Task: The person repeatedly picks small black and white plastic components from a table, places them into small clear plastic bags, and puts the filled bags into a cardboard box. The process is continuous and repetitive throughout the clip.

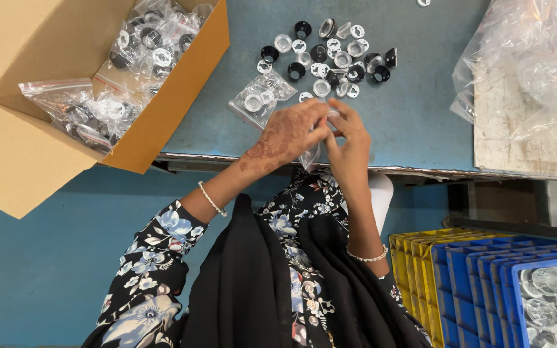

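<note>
Small clear plastic bag [311, 156], light, limp and slippery, is pinched at its mouth between both hands [320, 132], just below the loose lens parts [330, 58].

A blue-grey counter [414, 122] with a worn front edge carries a loose scatter of small black and clear round parts [330, 58]. Just beside them lies a small clear bag of parts [260, 98]. An open cardboard box [162, 109] overhangs one end, and a large clear plastic bag [530, 71] lies at the other.

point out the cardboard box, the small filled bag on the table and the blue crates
cardboard box [182, 96], head view, its right wall
small filled bag [262, 96], head view, its middle
blue crates [478, 277], head view, top rim
</note>
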